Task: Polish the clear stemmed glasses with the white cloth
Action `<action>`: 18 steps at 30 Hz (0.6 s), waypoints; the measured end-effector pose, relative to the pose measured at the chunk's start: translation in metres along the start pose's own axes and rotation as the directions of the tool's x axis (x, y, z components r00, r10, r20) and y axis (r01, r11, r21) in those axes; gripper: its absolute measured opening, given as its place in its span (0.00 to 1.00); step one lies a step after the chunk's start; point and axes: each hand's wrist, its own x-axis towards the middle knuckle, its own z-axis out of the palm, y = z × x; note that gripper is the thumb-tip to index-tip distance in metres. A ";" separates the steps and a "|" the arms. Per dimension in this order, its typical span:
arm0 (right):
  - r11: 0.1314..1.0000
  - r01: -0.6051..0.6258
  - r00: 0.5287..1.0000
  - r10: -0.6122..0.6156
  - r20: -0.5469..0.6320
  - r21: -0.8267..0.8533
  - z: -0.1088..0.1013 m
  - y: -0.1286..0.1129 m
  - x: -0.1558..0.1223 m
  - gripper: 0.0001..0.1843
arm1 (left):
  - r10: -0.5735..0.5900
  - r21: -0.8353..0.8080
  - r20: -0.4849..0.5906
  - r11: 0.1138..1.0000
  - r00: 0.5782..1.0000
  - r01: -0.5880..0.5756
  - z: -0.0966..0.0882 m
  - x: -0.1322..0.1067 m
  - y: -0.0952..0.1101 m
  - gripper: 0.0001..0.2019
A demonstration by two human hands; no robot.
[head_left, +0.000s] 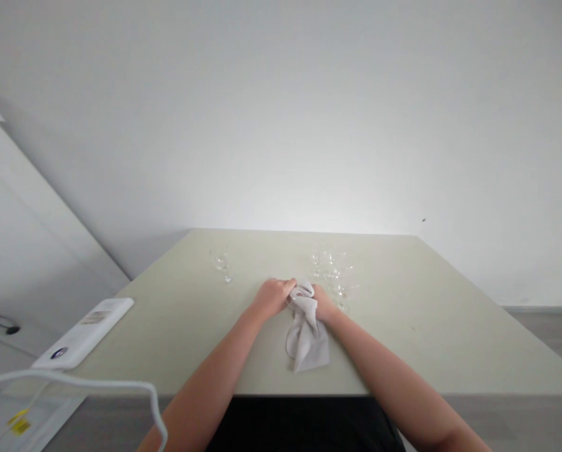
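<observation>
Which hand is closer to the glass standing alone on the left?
Left. The left hand grips the cloth just right of that lone glass; the right hand is farther right, beyond the cloth.

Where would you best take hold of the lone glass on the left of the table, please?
The stemmed glass seems to stand upright, alone on bare table, so grip its stem from the near side, probably with the left hand, closer though shut on the cloth.

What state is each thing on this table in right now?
Grey cloth: bunched, held by both hands, tail on the table.
Left hand: closed on the cloth.
Right hand: closed on the cloth.
Lone glass: standing apart, untouched.
Glass cluster: standing by right hand.
White device: lying flat.
</observation>
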 end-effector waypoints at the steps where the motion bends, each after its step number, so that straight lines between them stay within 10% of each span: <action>1: 1.000 0.003 1.000 -0.003 -0.001 0.019 0.000 0.000 0.000 0.07 | 0.001 -0.009 -0.010 1.000 1.000 -0.001 -0.001 0.000 0.000 0.06; 13: 0.996 -0.087 0.992 0.087 -0.088 0.005 -0.005 -0.017 0.002 0.03 | -0.120 -0.094 -0.052 0.989 0.991 0.115 0.003 0.001 -0.003 0.04; 18: 0.942 -0.042 0.935 0.154 -0.319 0.333 -0.007 -0.022 0.008 0.13 | -0.489 -0.412 -0.158 0.822 0.858 0.393 0.002 0.005 -0.010 0.16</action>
